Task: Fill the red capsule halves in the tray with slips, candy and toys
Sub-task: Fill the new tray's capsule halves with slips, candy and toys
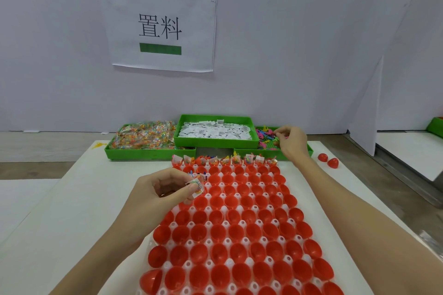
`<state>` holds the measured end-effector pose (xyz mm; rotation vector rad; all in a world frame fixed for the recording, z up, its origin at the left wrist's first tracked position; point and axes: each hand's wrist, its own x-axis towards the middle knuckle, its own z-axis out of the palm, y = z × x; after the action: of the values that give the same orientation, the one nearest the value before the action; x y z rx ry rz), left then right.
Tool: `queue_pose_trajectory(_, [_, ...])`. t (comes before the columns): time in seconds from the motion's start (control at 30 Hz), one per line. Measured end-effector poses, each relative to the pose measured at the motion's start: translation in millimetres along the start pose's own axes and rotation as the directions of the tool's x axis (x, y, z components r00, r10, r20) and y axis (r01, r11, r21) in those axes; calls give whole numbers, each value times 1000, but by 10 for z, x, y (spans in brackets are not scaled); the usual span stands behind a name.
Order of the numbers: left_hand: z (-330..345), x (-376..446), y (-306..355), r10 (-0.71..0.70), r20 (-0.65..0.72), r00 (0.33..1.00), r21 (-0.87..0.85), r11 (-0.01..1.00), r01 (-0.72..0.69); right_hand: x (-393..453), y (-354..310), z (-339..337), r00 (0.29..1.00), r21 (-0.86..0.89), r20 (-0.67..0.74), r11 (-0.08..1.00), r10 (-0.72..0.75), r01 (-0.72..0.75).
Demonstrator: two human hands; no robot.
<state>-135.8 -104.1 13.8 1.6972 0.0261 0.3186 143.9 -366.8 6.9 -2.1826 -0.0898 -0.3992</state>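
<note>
The left hand (163,189) pinches a candy bag (197,185) with a slip over the tray (191,244) of red cups (239,230). The right hand (291,141) reaches into the green toy bin (266,136), fingers curled, maybe on a toy. The far row of cups is full.

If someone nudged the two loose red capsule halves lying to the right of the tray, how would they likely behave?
The two loose capsule halves look like thin, hollow, rounded plastic shells, so they are probably very light and would likely skid or rock at a slight nudge. They lie free on the smooth white table, outside the tray, so nothing would stop them rolling away.
</note>
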Motion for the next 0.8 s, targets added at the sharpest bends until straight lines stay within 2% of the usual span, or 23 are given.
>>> queue_pose_trajectory(0.2, [11, -12, 19, -6, -14, 1000, -9, 1000, 6, -380, -258, -110, 998, 327, 62, 945, -4, -16])
queue_pose_trajectory(0.33, [61, -43, 30, 13, 0, 1000, -20, 1000, -13, -1008, -551, -237, 962, 469, 247, 883, -117, -13])
queue_pose_trajectory(0.47, [130, -89, 56, 24, -12, 1000, -43, 999, -24, -1635, -797, -287, 886, 588, 434, 797, -164, -140])
queue_pose_trajectory(0.63, [177, -124, 99, 72, -17, 997, -48, 996, -73, -1969, -985, -262, 849, 593, 490, 790, -200, -156])
queue_pose_trajectory(0.73, [204, -147, 109, 132, -8, 991, 9, 991, -132, -1996, -1012, -261, 875, 471, 413, 881, -253, 33])
queue_pose_trajectory(0.8, [217, -159, 101, 163, -1, 987, 47, 986, -163, -2002, -1014, -268, 870, 403, 365, 899, -331, 173])
